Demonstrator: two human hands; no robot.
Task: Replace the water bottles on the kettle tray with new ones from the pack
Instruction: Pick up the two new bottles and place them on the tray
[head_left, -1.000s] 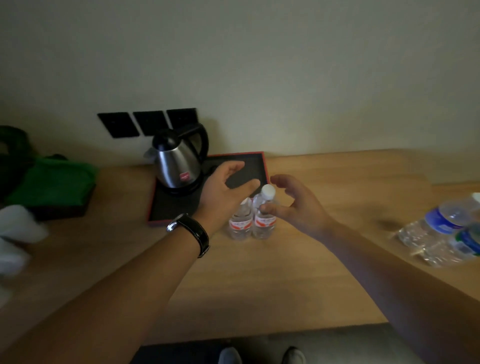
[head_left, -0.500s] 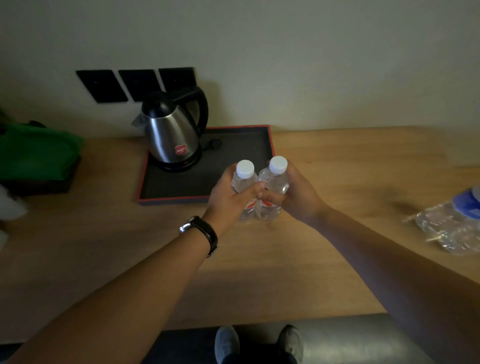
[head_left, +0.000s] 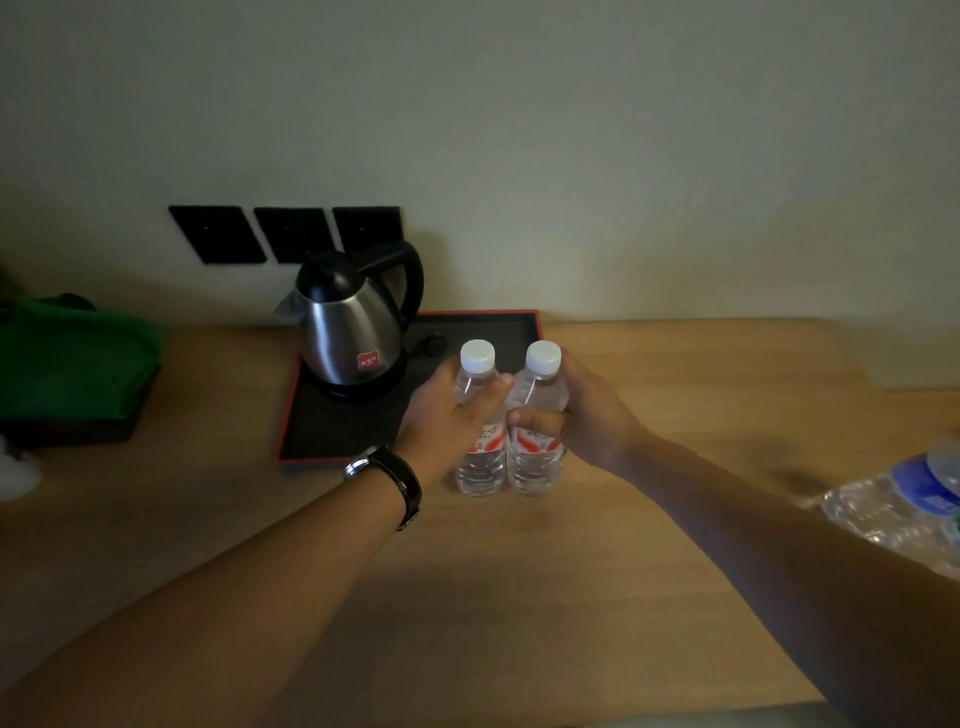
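Hands grip two water bottles side by side — the left hand (head_left: 448, 410) wrapped around the left bottle (head_left: 479, 426), the right hand (head_left: 582, 415) clamped on the right bottle (head_left: 537, 426) — upright, touching, just beside the kettle tray (head_left: 322, 436). The pack (head_left: 904, 509) lies far right on the wooden counter (head_left: 519, 571).

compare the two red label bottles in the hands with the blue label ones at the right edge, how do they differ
The red-label bottles stand upright side by side, one in the left hand, one in the right hand; the blue-label bottles lie on their sides on the counter, untouched. The held pair is fully in view; the blue ones are cut off by the frame edge. All are clear plastic.
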